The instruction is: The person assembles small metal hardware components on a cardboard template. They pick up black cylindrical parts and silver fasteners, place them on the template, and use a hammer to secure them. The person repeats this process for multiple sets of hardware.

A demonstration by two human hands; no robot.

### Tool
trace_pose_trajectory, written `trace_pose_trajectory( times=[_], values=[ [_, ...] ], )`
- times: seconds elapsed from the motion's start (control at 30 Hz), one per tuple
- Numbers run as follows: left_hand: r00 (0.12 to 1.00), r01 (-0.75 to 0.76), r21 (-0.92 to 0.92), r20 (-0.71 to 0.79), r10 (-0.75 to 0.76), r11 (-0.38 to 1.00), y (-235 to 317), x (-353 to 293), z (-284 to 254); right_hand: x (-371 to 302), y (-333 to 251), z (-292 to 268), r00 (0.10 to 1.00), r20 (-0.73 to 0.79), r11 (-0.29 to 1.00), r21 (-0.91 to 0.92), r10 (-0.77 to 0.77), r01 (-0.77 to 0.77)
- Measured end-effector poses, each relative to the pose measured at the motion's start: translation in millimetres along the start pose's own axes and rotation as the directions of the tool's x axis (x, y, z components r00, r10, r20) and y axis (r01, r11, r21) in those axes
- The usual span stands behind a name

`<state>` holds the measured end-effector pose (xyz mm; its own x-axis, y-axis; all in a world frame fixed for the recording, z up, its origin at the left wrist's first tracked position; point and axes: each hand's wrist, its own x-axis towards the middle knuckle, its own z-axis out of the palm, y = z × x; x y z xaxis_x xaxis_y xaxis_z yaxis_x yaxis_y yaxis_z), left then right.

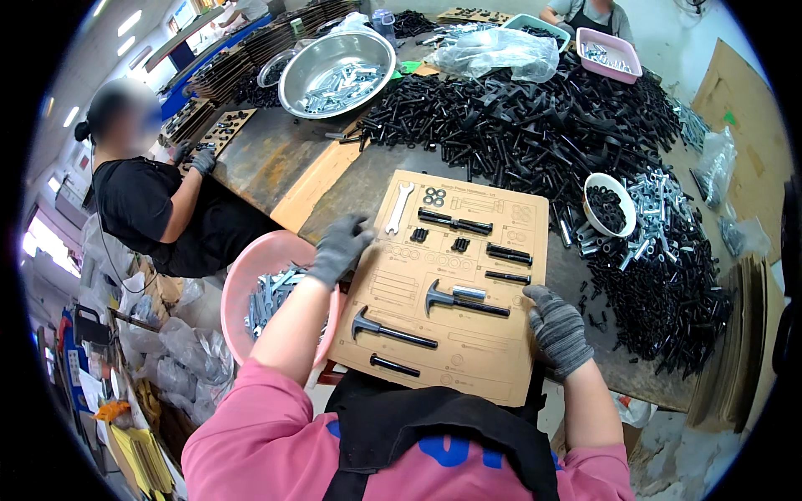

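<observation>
Cardboard sheet (480,338) lying before the wearer, wrench (400,209) at its upper left, two black hammers (472,306) below, left hand (341,249) gloved, fingers loosely spread at the left edge, right hand (561,332) curled at the right edge, whether pinching it cannot tell, black metal parts (518,125) heaped beyond

Ceiling lamps (129,22) glare at upper left, and the bright, mostly sharp view bends toward its black rim.
</observation>
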<state>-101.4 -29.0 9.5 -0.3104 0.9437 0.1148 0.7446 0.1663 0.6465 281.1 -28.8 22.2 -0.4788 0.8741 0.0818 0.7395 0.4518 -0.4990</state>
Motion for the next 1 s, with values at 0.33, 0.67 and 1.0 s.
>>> trace_pose_trajectory(
  times=[0.33,0.67,1.0],
  values=[
    [0.882,0.149,-0.987,0.163,-0.443,-0.067,-113.2,-148.6,-31.8,27.0,-27.6,25.2,0.977,0.155,0.982,0.145,-0.147,0.124],
    [0.82,-0.33,-0.934,-0.214,-0.531,-0.133,-88.9,-153.8,-17.0,78.6,-98.9,93.3,0.906,0.264,0.936,0.209,-0.332,0.282],
    [0.727,-0.158,-0.985,-0.074,-0.683,-0.061,-62.6,-134.0,-47.1,111.4,-148.6,104.7,0.833,0.463,0.951,0.101,-0.304,0.291]
  ],
)
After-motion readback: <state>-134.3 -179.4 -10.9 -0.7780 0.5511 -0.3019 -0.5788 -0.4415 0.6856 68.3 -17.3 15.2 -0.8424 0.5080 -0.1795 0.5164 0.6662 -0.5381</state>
